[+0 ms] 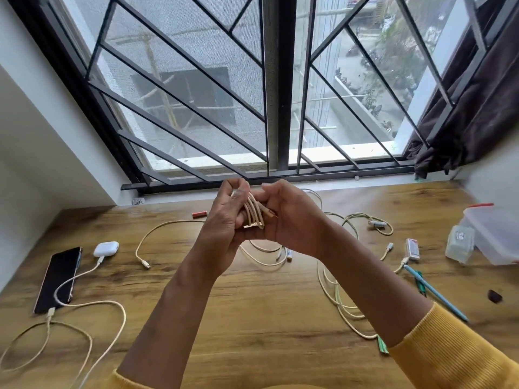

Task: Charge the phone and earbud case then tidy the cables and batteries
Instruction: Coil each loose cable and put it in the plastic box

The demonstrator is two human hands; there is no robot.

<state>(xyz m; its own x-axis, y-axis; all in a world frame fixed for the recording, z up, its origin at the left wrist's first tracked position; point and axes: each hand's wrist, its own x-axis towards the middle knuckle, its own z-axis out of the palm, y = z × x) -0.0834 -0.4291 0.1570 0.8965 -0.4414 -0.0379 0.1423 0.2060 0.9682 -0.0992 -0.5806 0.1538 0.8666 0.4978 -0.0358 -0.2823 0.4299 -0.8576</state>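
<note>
While both hands are raised above the wooden desk (pixel 252 304) in front of the window, I see the left hand (pixel 224 220) and right hand (pixel 292 217) meeting around a folded cream cable bundle (pixel 254 213), fingers of each curled and clamped on its loops. At the far left lies the phone (pixel 57 279), a cable plugged into its near end, and just right of it the white earbud case (pixel 106 249) with its own cable attached. More loose cables (pixel 337 299) sprawl to the right. A red battery (pixel 199 213) lies far-centre; another battery (pixel 412 248) sits right, near the clear plastic container (pixel 491 234).
</note>
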